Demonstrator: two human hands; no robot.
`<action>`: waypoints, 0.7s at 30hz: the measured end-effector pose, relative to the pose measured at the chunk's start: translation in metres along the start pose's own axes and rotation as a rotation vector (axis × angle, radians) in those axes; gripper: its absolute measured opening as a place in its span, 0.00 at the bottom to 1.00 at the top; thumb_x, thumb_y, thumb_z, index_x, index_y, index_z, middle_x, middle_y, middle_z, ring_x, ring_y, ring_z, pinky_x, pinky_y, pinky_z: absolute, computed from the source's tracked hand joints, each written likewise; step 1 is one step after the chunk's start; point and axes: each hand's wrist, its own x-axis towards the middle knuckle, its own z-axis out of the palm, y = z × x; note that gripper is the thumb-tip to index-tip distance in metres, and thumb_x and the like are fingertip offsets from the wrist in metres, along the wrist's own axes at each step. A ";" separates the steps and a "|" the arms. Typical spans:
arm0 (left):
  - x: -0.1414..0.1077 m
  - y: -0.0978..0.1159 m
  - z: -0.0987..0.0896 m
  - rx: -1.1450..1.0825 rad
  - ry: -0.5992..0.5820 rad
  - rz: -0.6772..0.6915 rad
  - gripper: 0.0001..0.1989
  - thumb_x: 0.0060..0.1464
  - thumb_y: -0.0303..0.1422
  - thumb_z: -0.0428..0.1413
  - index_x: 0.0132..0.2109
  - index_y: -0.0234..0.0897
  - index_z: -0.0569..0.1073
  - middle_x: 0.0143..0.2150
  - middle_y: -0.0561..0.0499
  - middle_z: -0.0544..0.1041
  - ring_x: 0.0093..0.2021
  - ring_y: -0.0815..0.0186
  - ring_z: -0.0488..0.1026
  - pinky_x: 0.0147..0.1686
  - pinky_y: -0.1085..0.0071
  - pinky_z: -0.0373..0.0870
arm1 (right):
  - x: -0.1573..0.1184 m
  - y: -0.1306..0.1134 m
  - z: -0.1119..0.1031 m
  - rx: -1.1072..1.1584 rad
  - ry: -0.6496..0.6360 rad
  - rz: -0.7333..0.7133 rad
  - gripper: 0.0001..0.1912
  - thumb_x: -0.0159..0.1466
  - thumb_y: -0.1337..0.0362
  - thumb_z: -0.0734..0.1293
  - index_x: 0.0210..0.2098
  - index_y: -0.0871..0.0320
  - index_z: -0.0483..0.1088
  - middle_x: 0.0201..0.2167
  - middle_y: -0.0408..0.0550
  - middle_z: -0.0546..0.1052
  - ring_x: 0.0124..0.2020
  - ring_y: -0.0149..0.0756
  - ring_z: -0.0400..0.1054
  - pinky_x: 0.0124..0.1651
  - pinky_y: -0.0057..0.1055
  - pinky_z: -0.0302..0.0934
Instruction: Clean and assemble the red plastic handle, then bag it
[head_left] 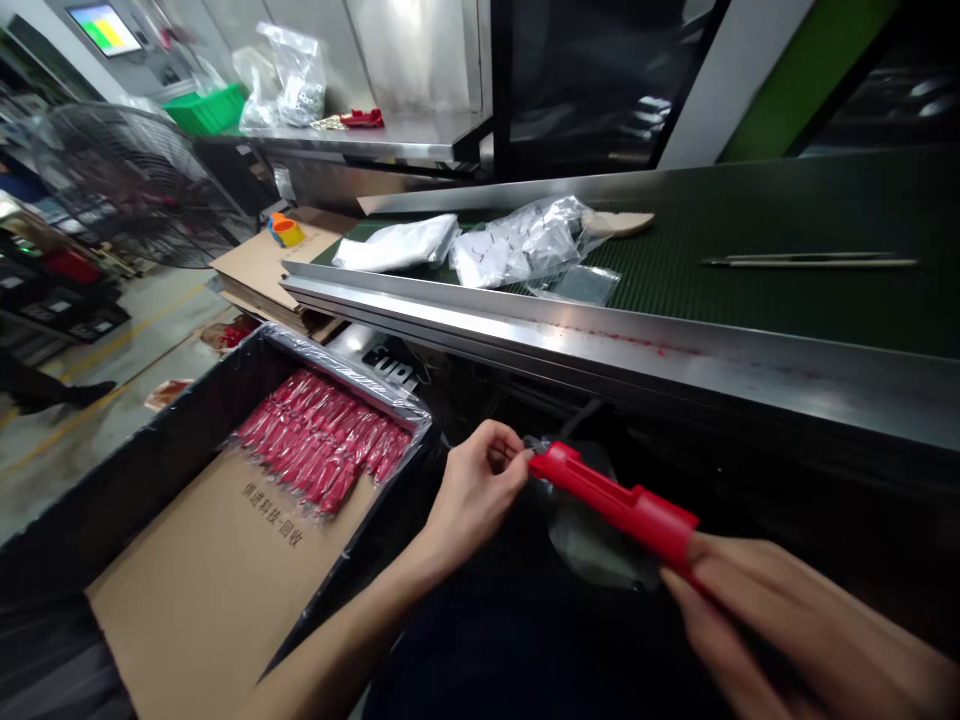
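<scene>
A long red plastic part with a raised, stepped top lies slantwise in front of me. My right hand, blurred, is closed around its near end. At the far tip, my left hand has thumb and forefinger pinched together. What sits in that pinch is too small to name; something small and clear or shiny shows beside it. Below the red part is a greyish see-through plastic bag, partly lost in the dark.
At left, a black plastic-lined bin holds cardboard and rows of bagged red parts. A metal-edged green conveyor carries plastic bags and thin sticks. A tape roll rests on stacked cardboard; a fan stands behind.
</scene>
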 end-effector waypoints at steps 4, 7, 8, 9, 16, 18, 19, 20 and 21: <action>-0.011 0.005 0.003 -0.057 -0.009 -0.017 0.09 0.59 0.36 0.56 0.38 0.34 0.74 0.31 0.52 0.73 0.29 0.71 0.67 0.30 0.75 0.64 | 0.005 -0.004 0.010 -0.202 -0.124 -0.221 0.22 0.60 0.68 0.69 0.54 0.53 0.71 0.43 0.48 0.79 0.41 0.41 0.76 0.41 0.33 0.74; -0.014 0.006 0.003 -0.076 0.028 0.021 0.10 0.61 0.37 0.55 0.40 0.34 0.75 0.35 0.50 0.75 0.33 0.69 0.70 0.34 0.75 0.66 | 0.008 0.002 0.011 -0.314 -0.233 -0.318 0.19 0.63 0.69 0.62 0.53 0.55 0.72 0.47 0.50 0.78 0.44 0.43 0.76 0.42 0.35 0.74; -0.014 0.007 0.002 -0.077 0.046 0.042 0.10 0.61 0.36 0.56 0.39 0.34 0.75 0.36 0.50 0.75 0.35 0.68 0.70 0.35 0.74 0.67 | 0.008 0.004 0.011 -0.347 -0.261 -0.372 0.20 0.63 0.70 0.60 0.53 0.56 0.72 0.48 0.51 0.78 0.44 0.44 0.75 0.42 0.36 0.73; -0.015 0.007 0.002 -0.076 0.062 0.065 0.09 0.61 0.36 0.56 0.39 0.34 0.76 0.37 0.49 0.75 0.36 0.68 0.71 0.36 0.74 0.67 | 0.009 0.005 0.010 -0.363 -0.277 -0.424 0.21 0.63 0.70 0.59 0.53 0.57 0.72 0.48 0.51 0.78 0.45 0.45 0.75 0.42 0.37 0.73; -0.024 0.002 0.005 -0.014 0.147 0.275 0.06 0.61 0.28 0.55 0.38 0.36 0.76 0.39 0.48 0.73 0.40 0.67 0.72 0.42 0.71 0.68 | 0.006 -0.005 0.026 -0.233 -0.136 -0.315 0.18 0.62 0.74 0.65 0.51 0.59 0.72 0.44 0.51 0.79 0.43 0.44 0.75 0.44 0.40 0.69; -0.029 0.000 0.007 0.001 0.183 0.318 0.05 0.61 0.27 0.54 0.39 0.36 0.76 0.39 0.49 0.72 0.39 0.67 0.72 0.41 0.72 0.69 | 0.006 -0.013 0.037 -0.244 -0.045 -0.233 0.16 0.60 0.74 0.69 0.48 0.58 0.73 0.38 0.48 0.80 0.37 0.41 0.76 0.41 0.39 0.69; -0.031 -0.002 0.008 0.005 0.193 0.334 0.05 0.61 0.26 0.55 0.39 0.36 0.76 0.38 0.49 0.72 0.39 0.68 0.72 0.40 0.72 0.69 | 0.006 -0.017 0.043 -0.236 0.014 -0.169 0.16 0.59 0.74 0.70 0.46 0.57 0.74 0.36 0.47 0.80 0.35 0.40 0.76 0.40 0.38 0.69; -0.032 -0.003 0.009 0.006 0.201 0.343 0.05 0.60 0.25 0.55 0.39 0.36 0.76 0.38 0.49 0.73 0.38 0.68 0.72 0.40 0.72 0.69 | 0.006 -0.020 0.049 -0.215 0.075 -0.088 0.15 0.59 0.73 0.71 0.44 0.56 0.74 0.34 0.46 0.80 0.33 0.40 0.76 0.39 0.37 0.69; -0.034 -0.004 0.011 0.004 0.210 0.345 0.05 0.60 0.25 0.54 0.39 0.36 0.75 0.37 0.49 0.73 0.38 0.68 0.72 0.40 0.72 0.69 | 0.006 -0.023 0.054 -0.180 0.127 0.012 0.13 0.59 0.72 0.71 0.43 0.55 0.74 0.34 0.45 0.79 0.32 0.40 0.76 0.38 0.36 0.70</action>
